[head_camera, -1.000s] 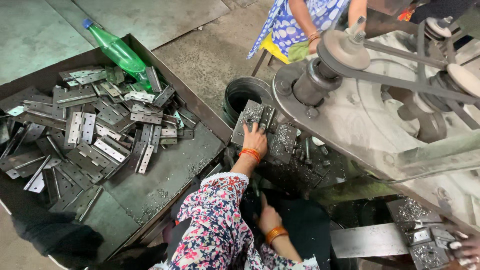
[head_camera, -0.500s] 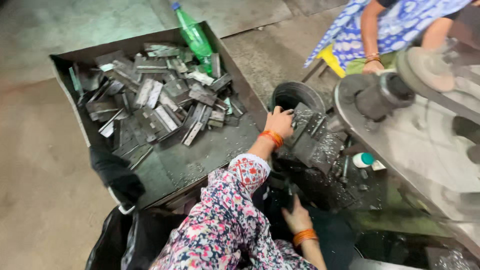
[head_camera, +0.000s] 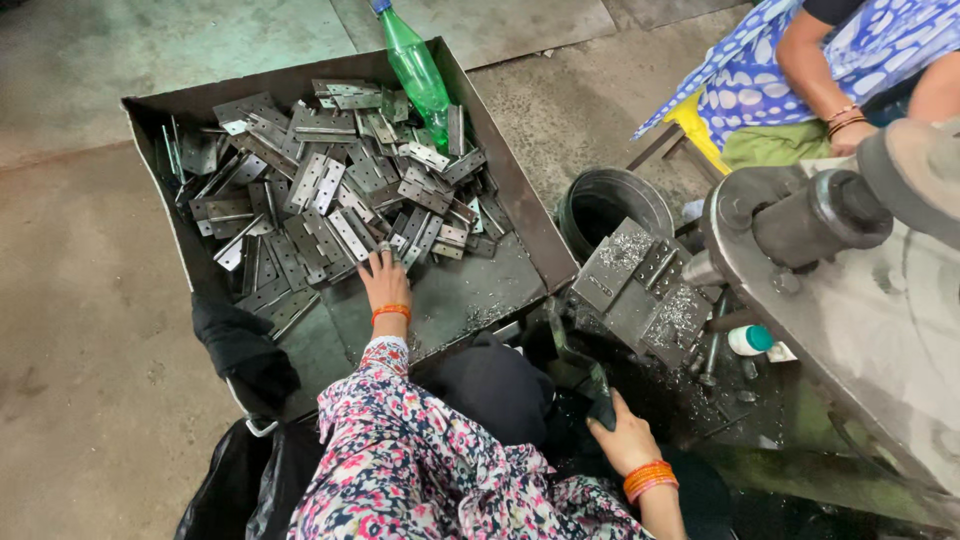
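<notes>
Left hand (head_camera: 384, 282) fingers spread flat on grey metal hinges (head_camera: 330, 190), long axes lying every way in tray (head_camera: 455, 300). Right hand (head_camera: 622, 436) clasps dark lever (head_camera: 598, 395).

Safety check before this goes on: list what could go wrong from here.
1. The left hand reaches into a loose heap of metal hinges in the tray; bare fingers could be cut on the edges.
2. The right hand grips a lever beside the chip-strewn vise, while the view points at the tray, so it might slip unwatched.
3. The green bottle leans on the pile and may topple.
</notes>
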